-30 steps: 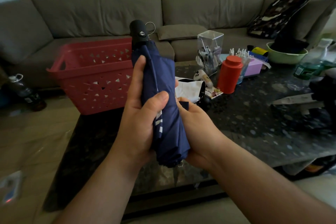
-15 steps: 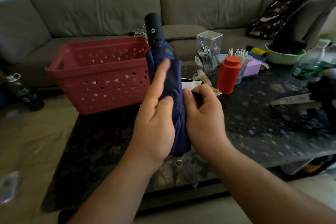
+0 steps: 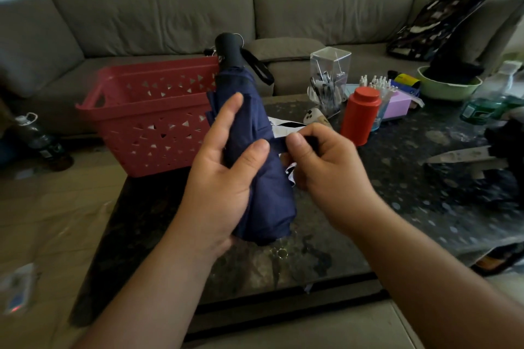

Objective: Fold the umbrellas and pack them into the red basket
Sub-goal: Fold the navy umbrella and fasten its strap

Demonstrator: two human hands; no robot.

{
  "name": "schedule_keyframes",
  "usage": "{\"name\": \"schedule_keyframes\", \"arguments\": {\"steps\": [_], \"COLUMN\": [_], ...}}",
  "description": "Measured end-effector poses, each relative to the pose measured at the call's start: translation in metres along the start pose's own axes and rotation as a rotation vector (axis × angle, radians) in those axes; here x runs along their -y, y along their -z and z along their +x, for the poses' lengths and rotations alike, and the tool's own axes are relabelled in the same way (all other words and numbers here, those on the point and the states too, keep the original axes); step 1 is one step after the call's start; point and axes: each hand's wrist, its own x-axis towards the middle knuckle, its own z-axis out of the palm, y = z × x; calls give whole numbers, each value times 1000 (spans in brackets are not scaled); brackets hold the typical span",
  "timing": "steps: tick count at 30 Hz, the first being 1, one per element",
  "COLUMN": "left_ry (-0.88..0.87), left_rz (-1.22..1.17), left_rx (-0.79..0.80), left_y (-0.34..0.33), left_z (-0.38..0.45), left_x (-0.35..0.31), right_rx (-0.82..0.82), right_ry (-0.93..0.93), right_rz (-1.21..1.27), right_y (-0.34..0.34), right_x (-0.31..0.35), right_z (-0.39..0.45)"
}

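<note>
A folded navy blue umbrella [image 3: 252, 127] stands nearly upright above the dark table, its black handle [image 3: 229, 49] pointing up and away with a black wrist loop hanging to the right. My left hand [image 3: 224, 176] grips the rolled canopy from the left, thumb across the front. My right hand [image 3: 326, 161] pinches the umbrella's navy closure strap [image 3: 279, 142], stretched out to the right of the canopy. The red basket [image 3: 147, 122] with triangle cut-outs sits on the table's far left corner, just behind the umbrella.
The dark speckled table [image 3: 411, 193] carries a red canister [image 3: 360, 115], a clear pen holder [image 3: 329, 79], a purple box [image 3: 398, 106], a green bowl [image 3: 448, 88] and a green bottle [image 3: 487, 102]. A grey sofa [image 3: 170, 20] runs behind. A dark bottle [image 3: 39, 139] stands on the floor at left.
My right hand has come off the canopy and pulled the closure strap out to the right. The umbrella has turned slightly, its wrist loop now showing on the right.
</note>
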Motion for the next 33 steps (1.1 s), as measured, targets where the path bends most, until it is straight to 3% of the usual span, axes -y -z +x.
{"name": "schedule_keyframes", "arguments": {"steps": [10, 17, 24, 33], "left_ry": [154, 222, 82, 64], "left_rz": [-260, -295, -151, -196], "left_rx": [95, 126, -65, -67], "left_y": [5, 3, -5, 2], "left_z": [3, 3, 2, 5], "left_x": [1, -1, 7, 8], "right_rx": [216, 139, 133, 162], "right_ry": [-263, -317, -381, -322], "right_rz": [48, 134, 109, 165], "right_y": [22, 15, 1, -7], "right_x": [9, 8, 5, 1], "right_z": [6, 2, -3, -5]}}
